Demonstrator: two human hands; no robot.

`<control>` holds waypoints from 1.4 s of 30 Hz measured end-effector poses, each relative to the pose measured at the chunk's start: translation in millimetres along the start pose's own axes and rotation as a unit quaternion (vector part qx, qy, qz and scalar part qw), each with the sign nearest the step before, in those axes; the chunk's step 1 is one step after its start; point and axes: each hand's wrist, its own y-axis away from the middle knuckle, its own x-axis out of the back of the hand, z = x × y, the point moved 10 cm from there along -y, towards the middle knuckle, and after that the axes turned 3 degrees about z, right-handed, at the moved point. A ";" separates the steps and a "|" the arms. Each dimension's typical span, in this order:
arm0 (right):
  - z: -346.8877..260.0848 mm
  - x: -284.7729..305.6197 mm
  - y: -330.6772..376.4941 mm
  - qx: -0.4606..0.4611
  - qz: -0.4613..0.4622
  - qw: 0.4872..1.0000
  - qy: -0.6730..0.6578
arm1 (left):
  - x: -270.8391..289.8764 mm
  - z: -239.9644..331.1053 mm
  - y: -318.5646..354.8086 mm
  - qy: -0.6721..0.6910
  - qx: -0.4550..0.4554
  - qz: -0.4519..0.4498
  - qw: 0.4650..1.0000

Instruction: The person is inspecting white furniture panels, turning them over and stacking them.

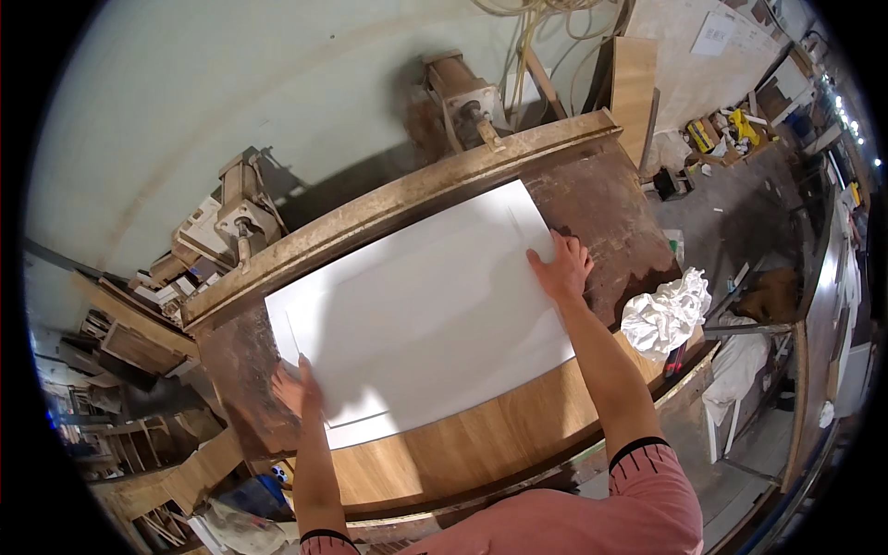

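Observation:
A white rectangular panel with shallow frame lines near its edges lies flat on a worn brown bench. Gripping its left edge is my left hand, thumb on the top face and the fingertips partly hidden. At the opposite edge, farther back, my right hand holds the panel, its thumb on the surface and its other fingers bent over the side. Under the panel's near side runs a wood-grain board, part of it covered by the panel.
Behind the panel stands a long beam joined to two pneumatic cylinders. A crumpled white cloth lies at the bench's right end, with a red-and-black tool beside it. Boxes and scraps lie on the floor at far right.

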 end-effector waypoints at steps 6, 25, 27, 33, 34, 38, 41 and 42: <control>29.0 -19.2 -17.2 -0.113 -0.058 0.987 -0.098 | -33.4 -40.2 -36.7 0.175 0.004 -0.052 0.983; 45.3 189.6 87.5 -0.100 -0.058 0.769 -0.628 | 132.2 -115.5 54.8 0.698 0.206 -0.071 0.682; 63.7 204.7 114.4 -0.126 -0.091 0.788 -0.595 | 148.7 -134.4 79.0 0.688 0.196 -0.080 0.694; 128.3 236.1 182.6 -0.194 -0.187 0.789 -0.553 | 160.2 -162.0 176.5 0.613 0.266 -0.344 0.659; 144.8 235.8 195.3 -0.224 -0.203 0.792 -0.530 | 167.1 -170.9 185.3 0.616 0.263 -0.347 0.656; 172.3 243.0 246.1 -0.229 -0.302 0.646 -0.662 | 177.3 -178.7 225.9 0.592 0.158 -0.436 0.659; 198.6 227.5 290.0 -0.270 -0.326 0.671 -0.609 | 143.8 -196.5 257.3 0.493 0.166 -0.459 0.720; 211.0 221.1 306.6 -0.297 -0.341 0.689 -0.566 | 128.5 -193.5 266.3 0.484 0.153 -0.482 0.715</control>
